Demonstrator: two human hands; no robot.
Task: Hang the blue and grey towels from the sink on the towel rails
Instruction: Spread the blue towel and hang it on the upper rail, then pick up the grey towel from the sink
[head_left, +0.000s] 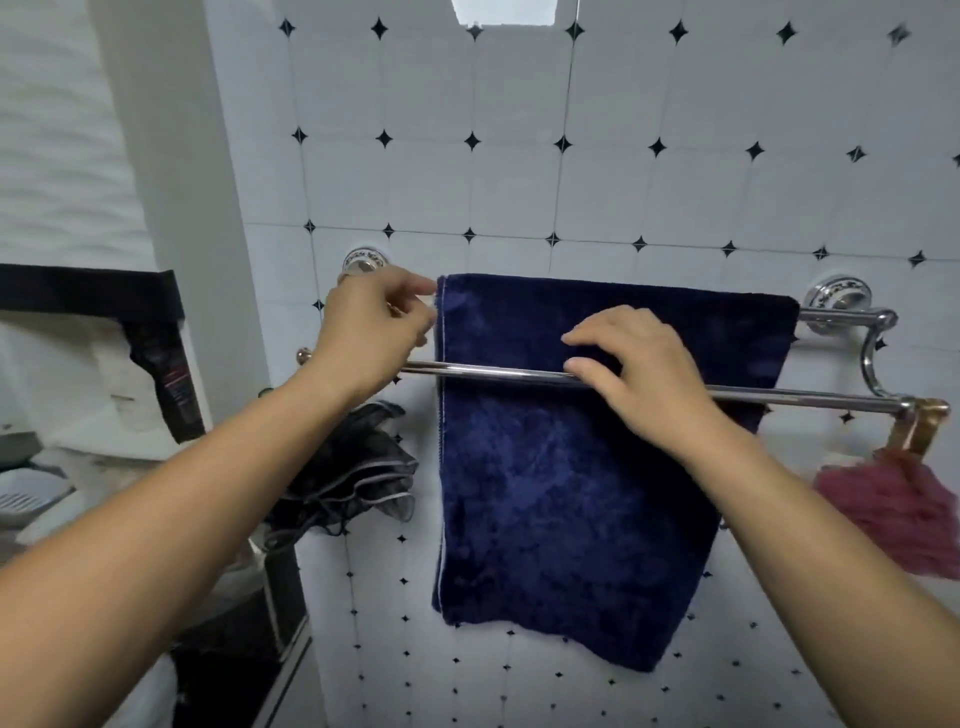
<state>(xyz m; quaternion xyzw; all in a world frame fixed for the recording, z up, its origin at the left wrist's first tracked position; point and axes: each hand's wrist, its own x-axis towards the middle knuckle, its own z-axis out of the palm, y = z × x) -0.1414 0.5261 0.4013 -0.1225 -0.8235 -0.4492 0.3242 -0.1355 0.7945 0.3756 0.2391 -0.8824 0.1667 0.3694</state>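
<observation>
A dark blue towel (561, 493) hangs draped over the back rail (831, 313) of a chrome double towel rail on the tiled wall. The front rail (810, 399) crosses in front of the towel. My left hand (371, 332) pinches the towel's upper left edge with fingertips. My right hand (639, 364) rests over the front rail with fingers spread flat against the towel's face. No grey towel is in view.
A dark frilly mesh sponge (348, 473) hangs below the rail's left end. A pink sponge (904, 509) hangs from a copper hook (922, 423) at the right end. A black-edged shelf (93, 296) and a white soap dish (26, 499) stand at the left.
</observation>
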